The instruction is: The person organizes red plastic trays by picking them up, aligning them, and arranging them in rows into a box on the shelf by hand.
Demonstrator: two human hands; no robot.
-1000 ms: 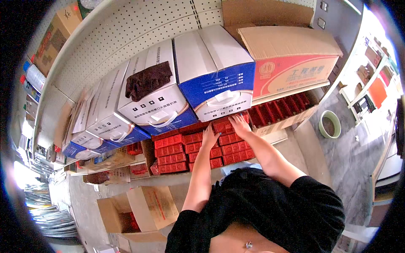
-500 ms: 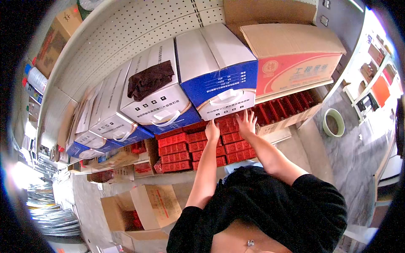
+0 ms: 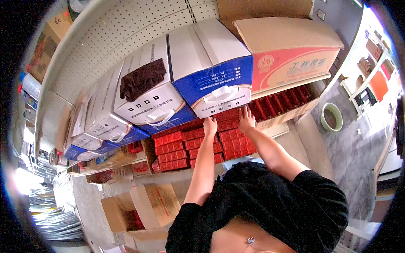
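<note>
My left hand (image 3: 210, 126) is at the front of the stacked red boxes (image 3: 171, 148), just below a blue-and-white carton (image 3: 228, 93). Its fingers are curled in and their tips are largely hidden, so what they grip cannot be made out. To its right, my right hand (image 3: 247, 121) lies on the upper red boxes with its fingers stretched out and slightly apart. One red box (image 3: 228, 124) shows between the two hands. The red boxes sit in rows, several layers high, inside an open cardboard box under the shelf.
A brown cloth (image 3: 142, 80) lies on a neighbouring white carton (image 3: 147, 105). At right, a tan-and-red carton (image 3: 291, 57) stands above an open box of dark red packs (image 3: 284, 104). An opened cardboard box (image 3: 154, 204) and a green bin (image 3: 331, 117) stand on the floor.
The view has shifted slightly, so the shelf sits a little further left and higher. The fingers of my right hand are closer together than before. Both hands remain at the red boxes.
</note>
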